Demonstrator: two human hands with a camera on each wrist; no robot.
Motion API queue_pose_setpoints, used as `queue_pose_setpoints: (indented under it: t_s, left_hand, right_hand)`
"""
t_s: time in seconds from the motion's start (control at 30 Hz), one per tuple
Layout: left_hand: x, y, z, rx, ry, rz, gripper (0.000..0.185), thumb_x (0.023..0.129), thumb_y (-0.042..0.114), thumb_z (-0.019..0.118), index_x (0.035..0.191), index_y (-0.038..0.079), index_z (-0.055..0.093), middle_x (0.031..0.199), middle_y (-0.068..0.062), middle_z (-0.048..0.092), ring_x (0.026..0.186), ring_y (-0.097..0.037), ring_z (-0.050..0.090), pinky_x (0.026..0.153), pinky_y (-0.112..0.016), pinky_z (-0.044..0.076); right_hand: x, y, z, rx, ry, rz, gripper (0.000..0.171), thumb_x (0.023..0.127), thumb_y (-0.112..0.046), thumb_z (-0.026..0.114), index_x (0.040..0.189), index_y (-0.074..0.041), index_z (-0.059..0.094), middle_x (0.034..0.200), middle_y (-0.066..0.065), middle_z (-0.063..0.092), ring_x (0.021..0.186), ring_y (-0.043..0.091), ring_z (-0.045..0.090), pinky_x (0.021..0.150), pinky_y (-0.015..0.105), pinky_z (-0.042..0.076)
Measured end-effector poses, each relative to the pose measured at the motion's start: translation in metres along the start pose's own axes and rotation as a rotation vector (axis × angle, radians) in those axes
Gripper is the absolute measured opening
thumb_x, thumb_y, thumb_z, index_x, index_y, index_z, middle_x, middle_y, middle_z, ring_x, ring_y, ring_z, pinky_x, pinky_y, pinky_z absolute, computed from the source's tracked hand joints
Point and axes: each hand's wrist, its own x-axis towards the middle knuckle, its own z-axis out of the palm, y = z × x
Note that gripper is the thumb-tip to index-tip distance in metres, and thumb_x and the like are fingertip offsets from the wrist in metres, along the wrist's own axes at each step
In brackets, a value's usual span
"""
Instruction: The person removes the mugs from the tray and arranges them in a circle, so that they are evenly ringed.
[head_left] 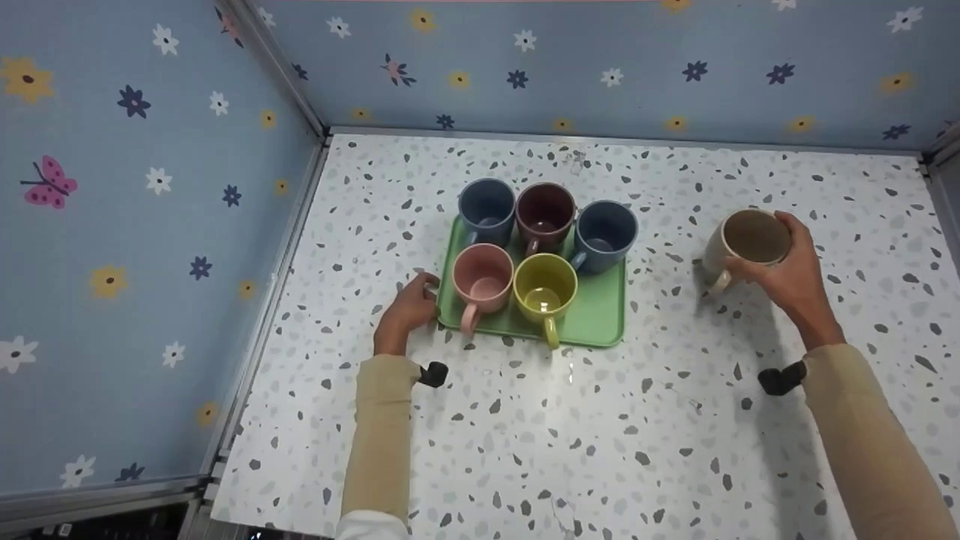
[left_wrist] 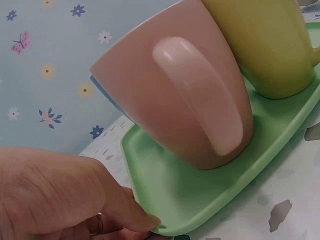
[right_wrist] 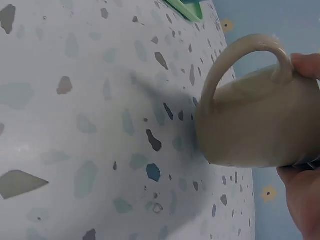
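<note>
My right hand (head_left: 787, 274) grips a beige mug (head_left: 720, 251) around its upper body, thumb on one side and fingers on the other. In the right wrist view the mug's handle (right_wrist: 240, 52) points up, and the mug's shadow falls on the table. At the left front corner of a green tray (head_left: 592, 322), my left hand (head_left: 409, 307) pinches the rim, thumb on top and fingers underneath. On the tray stand a pink mug (head_left: 484, 281) and a yellow mug (head_left: 546, 289) in front. Behind them are a maroon mug (head_left: 545, 214) and two blue mugs, one left (head_left: 487, 210), one right (head_left: 604, 236).
The speckled white table (head_left: 480, 450) runs back to a blue flowered panel (head_left: 570, 82). Another flowered panel (head_left: 150, 240) stands along the left side, with a metal frame at its edges. The pink and yellow mugs' handles jut towards the tray's front edge.
</note>
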Motion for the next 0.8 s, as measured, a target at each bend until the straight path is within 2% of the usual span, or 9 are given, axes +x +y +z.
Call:
queue_pose_setpoints:
  t_s: [0.13, 0.27, 0.63, 0.8]
  left_hand:
    - [0.000, 0.001, 0.000, 0.009, 0.006, 0.009, 0.050, 0.080, 0.000, 0.045, 0.130, 0.006, 0.047, 0.096, -0.011, 0.054, 0.083, -0.021, 0.050, 0.073, -0.030, 0.039]
    - [0.001, 0.002, -0.001, 0.013, 0.008, 0.013, 0.051, 0.079, 0.000, 0.047, 0.130, 0.005, 0.047, 0.099, -0.012, 0.056, 0.085, -0.022, 0.051, 0.075, -0.032, 0.041]
    - [0.001, -0.001, 0.000, 0.006, 0.016, 0.018, 0.049, 0.080, 0.000, 0.046, 0.128, 0.005, 0.048, 0.094, -0.010, 0.054, 0.083, -0.021, 0.050, 0.073, -0.030, 0.039]
    - [0.001, -0.001, -0.001, -0.010, -0.010, -0.014, 0.048, 0.081, 0.004, 0.051, 0.129, 0.006, 0.047, 0.099, -0.012, 0.057, 0.084, -0.022, 0.052, 0.074, -0.030, 0.041]
  right_hand:
    - [0.005, 0.003, -0.014, -0.027, -0.095, 0.035, 0.104, 0.075, -0.041, 0.079, 0.153, -0.024, 0.013, 0.157, 0.014, 0.018, 0.138, 0.037, 0.023, 0.107, 0.062, 0.021]
    - [0.009, 0.005, -0.021, -0.041, -0.153, 0.039, 0.105, 0.075, -0.039, 0.079, 0.154, -0.022, 0.012, 0.155, 0.017, 0.019, 0.136, 0.038, 0.023, 0.105, 0.063, 0.022]
    - [0.017, 0.007, -0.023, -0.047, -0.166, 0.047, 0.107, 0.074, -0.039, 0.080, 0.154, -0.023, 0.011, 0.156, 0.016, 0.018, 0.137, 0.039, 0.022, 0.105, 0.063, 0.021]
    - [0.018, 0.008, -0.027, -0.032, -0.195, 0.053, 0.106, 0.075, -0.037, 0.080, 0.154, -0.026, 0.009, 0.156, 0.016, 0.017, 0.136, 0.039, 0.022, 0.104, 0.062, 0.022]
